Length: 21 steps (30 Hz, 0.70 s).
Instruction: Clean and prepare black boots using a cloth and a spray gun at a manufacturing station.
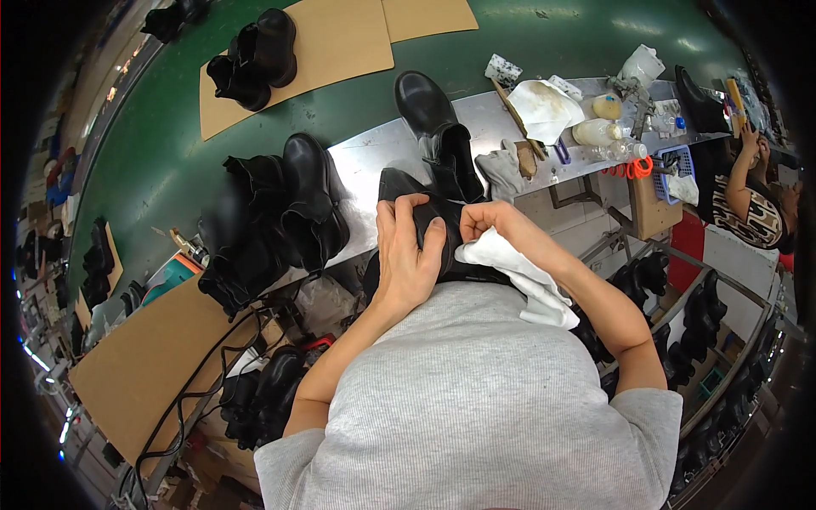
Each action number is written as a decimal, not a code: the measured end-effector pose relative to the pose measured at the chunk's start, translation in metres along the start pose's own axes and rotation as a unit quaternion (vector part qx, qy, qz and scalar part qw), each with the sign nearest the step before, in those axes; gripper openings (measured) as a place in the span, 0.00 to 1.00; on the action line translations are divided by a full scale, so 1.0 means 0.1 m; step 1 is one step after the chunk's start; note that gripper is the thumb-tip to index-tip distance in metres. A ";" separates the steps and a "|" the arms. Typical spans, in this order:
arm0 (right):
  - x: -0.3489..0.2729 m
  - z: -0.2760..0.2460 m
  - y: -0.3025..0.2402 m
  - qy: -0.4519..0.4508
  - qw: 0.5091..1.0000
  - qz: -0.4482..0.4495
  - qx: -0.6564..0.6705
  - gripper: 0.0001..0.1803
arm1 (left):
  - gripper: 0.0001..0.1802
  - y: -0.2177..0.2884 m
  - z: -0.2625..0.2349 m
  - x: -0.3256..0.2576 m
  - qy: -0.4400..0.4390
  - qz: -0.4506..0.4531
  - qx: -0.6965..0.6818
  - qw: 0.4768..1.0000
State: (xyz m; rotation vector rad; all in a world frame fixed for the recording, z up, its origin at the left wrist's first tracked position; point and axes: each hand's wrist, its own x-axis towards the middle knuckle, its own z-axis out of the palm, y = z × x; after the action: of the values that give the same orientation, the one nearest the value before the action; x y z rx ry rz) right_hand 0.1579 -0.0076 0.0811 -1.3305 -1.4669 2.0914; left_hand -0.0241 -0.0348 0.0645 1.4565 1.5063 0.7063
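Close to my body, a black leather boot (450, 223) is held at the bench's near edge. My left hand (406, 253) grips it, fingers over its upper side and thumb along the leather. My right hand (508, 226) has its fingers bent against the boot's other side, with a white cloth (520, 270) bunched in its palm and trailing over my forearm. The right fingertips are partly hidden. Just beyond my hands, another black boot (425, 104) lies on the metal bench top, toe pointing away and its open shaft toward me.
More black boots (308, 174) stand to the left, others on cardboard (348, 47) over the green bench. Bottles (597, 132), a stained white cloth (548, 109) and a grey rag (501, 170) lie to the right. Racks of boots (705, 306) and another person (748, 187) are farther right.
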 end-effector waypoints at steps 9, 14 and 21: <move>0.03 0.02 0.09 0.015 1.000 -0.008 0.005 0.08 | 0.20 -0.02 -0.01 0.02 0.003 0.004 0.049 0.999; 0.02 0.00 0.08 0.016 1.000 -0.019 0.015 0.08 | 0.20 0.00 -0.01 0.03 -0.006 0.001 0.047 0.999; 0.00 0.05 0.11 0.044 0.998 -0.034 0.001 0.09 | 0.20 0.00 -0.02 0.02 -0.002 -0.003 0.043 0.999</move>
State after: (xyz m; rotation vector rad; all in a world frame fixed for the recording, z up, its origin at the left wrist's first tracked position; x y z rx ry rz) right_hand 0.1571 -0.0158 0.0722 -1.3351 -1.4540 1.9670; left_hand -0.0251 -0.0324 0.0649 1.5160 1.5533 0.6406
